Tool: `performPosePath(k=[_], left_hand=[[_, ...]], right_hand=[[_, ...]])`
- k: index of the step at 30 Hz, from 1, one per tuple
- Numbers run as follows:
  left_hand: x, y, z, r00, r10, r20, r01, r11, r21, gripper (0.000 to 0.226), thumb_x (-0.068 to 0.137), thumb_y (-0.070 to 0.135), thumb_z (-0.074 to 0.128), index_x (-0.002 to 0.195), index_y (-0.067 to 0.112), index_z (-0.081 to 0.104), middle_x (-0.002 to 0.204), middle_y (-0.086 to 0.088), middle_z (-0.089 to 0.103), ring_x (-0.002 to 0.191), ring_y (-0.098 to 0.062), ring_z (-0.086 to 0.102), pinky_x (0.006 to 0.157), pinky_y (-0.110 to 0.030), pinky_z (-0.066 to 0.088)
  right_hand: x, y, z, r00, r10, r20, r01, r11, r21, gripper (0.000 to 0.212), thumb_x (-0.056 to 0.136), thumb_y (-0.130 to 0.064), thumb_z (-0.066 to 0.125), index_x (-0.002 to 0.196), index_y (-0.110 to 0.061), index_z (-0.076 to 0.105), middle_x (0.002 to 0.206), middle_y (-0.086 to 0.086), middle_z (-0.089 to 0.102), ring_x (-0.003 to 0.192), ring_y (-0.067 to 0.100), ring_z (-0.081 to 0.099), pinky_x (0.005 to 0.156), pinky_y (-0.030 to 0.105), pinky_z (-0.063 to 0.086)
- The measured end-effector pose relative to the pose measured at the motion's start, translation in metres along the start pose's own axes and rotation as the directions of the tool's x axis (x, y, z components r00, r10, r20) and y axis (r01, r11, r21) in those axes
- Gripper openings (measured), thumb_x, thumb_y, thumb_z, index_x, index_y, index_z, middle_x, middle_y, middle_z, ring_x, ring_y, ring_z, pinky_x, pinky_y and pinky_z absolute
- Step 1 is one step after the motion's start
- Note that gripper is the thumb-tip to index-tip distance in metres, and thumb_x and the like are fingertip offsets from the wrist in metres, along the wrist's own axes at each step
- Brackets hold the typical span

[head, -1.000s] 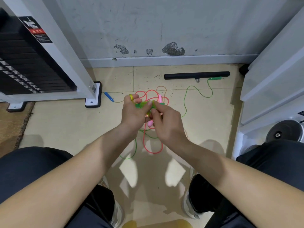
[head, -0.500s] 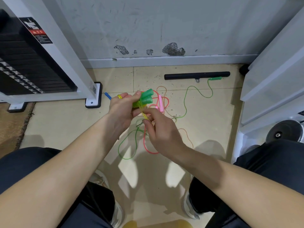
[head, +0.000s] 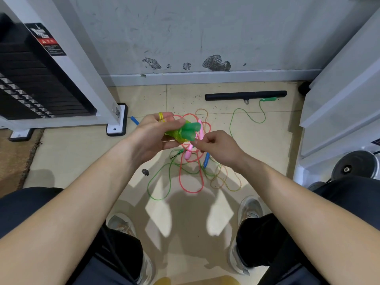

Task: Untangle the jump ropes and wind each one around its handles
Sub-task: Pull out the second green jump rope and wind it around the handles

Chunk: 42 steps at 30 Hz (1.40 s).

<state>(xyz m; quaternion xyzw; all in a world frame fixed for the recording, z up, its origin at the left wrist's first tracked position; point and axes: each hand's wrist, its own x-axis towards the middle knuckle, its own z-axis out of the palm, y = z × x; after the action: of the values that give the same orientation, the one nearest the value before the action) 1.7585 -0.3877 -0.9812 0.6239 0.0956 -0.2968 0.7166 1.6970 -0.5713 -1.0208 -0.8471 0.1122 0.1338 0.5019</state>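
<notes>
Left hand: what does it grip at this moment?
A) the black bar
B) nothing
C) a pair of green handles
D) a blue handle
C: the left hand is curled round the pair of green handles, held side by side above the floor, while a blue handle and the black bar lie on the floor untouched.

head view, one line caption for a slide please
Left hand grips two green handles wound with cord, right hand pinches that cord, above tangled ropes on the floor
</notes>
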Motion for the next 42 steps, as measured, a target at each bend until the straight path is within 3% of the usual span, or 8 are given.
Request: performPosePath(k=[6,12,17,23,26,29,33,42], left_hand=[[-0.002,-0.007,0.003,0.993,0.107,0.049,-0.118,0.924,0.365,0.058,0.082,0.008,0.079,0.129,0.015,0.047,0.107,0.005,0.049,0.091,-0.015,0.067,0.074,-0.039,0.063],[0.007,-0.023,0.005,0.949,0.312,0.041,-0.266,0.726,0.634,0.063,0.080,0.018,0.083,0.128,0.020,0.043,0.107,0.008,0.044,0.106,-0.027,0.057,0.083,-0.048,0.059],[0.008,-0.031,0.015,0.806,0.592,-0.003,-0.372,0.511,0.775,0.062,0.080,0.018,0.081,0.130,0.015,0.043,0.110,0.003,0.043,0.098,-0.009,0.045,0.076,-0.014,0.038],[0.009,-0.038,0.021,0.743,0.655,-0.137,-0.381,0.582,0.719,0.061,0.080,0.018,0.080,0.129,0.016,0.044,0.113,0.000,0.047,0.096,-0.005,0.044,0.074,-0.003,0.035],[0.012,-0.041,0.021,0.768,0.597,-0.233,-0.364,0.706,0.608,0.059,0.078,0.024,0.081,0.124,0.021,0.043,0.113,-0.001,0.049,0.104,-0.015,0.050,0.093,-0.021,0.045],[0.014,-0.036,0.017,0.833,0.447,-0.326,-0.319,0.870,0.376,0.064,0.067,0.037,0.082,0.118,0.030,0.045,0.107,0.007,0.048,0.108,-0.025,0.059,0.090,-0.047,0.056],[0.011,-0.030,0.017,0.895,0.262,-0.362,-0.244,0.965,0.095,0.057,0.081,0.016,0.082,0.124,0.018,0.044,0.106,0.005,0.045,0.091,-0.021,0.062,0.072,-0.038,0.062],[0.006,-0.024,0.011,0.903,0.349,-0.251,-0.291,0.926,0.242,0.058,0.081,0.012,0.081,0.127,0.019,0.045,0.108,0.005,0.046,0.092,-0.016,0.060,0.071,-0.039,0.063]], right_hand=[[0.007,-0.001,-0.010,1.000,-0.002,0.012,0.002,1.000,0.022,0.025,0.092,-0.028,0.070,0.081,-0.005,0.071,0.072,0.006,0.051,0.069,0.014,0.048,0.066,0.031,0.044],[0.000,-0.019,-0.013,0.992,0.107,0.063,-0.121,0.947,0.298,0.024,0.100,-0.015,0.055,0.098,0.000,0.073,0.061,-0.006,0.053,0.050,0.008,0.047,0.056,0.026,0.050],[-0.010,-0.032,-0.001,0.992,0.122,0.024,-0.119,0.872,0.474,0.022,0.100,-0.006,0.051,0.104,0.009,0.067,0.076,0.006,0.057,0.050,0.011,0.046,0.056,0.030,0.053],[-0.019,-0.028,0.021,0.955,0.089,-0.284,0.039,0.909,0.415,0.011,0.097,-0.014,0.062,0.095,-0.011,0.072,0.072,0.000,0.070,0.048,0.014,0.057,0.051,0.030,0.050],[-0.023,-0.024,0.031,0.924,-0.028,-0.381,0.140,0.952,0.271,0.013,0.099,-0.022,0.060,0.097,-0.019,0.072,0.073,-0.004,0.070,0.057,0.016,0.065,0.057,0.031,0.053],[-0.029,-0.017,0.043,0.868,-0.316,-0.383,0.314,0.947,-0.069,0.027,0.104,-0.026,0.045,0.107,-0.014,0.070,0.076,0.001,0.064,0.076,0.017,0.057,0.074,0.039,0.049],[-0.027,-0.013,0.043,0.847,-0.436,-0.305,0.378,0.897,-0.230,0.039,0.104,-0.031,0.035,0.117,-0.012,0.067,0.088,0.003,0.051,0.080,0.018,0.051,0.071,0.041,0.046],[-0.021,-0.036,0.017,0.908,-0.163,-0.387,0.224,0.967,0.118,0.024,0.100,-0.021,0.053,0.093,-0.015,0.075,0.071,-0.007,0.063,0.064,0.005,0.057,0.062,0.027,0.046]])
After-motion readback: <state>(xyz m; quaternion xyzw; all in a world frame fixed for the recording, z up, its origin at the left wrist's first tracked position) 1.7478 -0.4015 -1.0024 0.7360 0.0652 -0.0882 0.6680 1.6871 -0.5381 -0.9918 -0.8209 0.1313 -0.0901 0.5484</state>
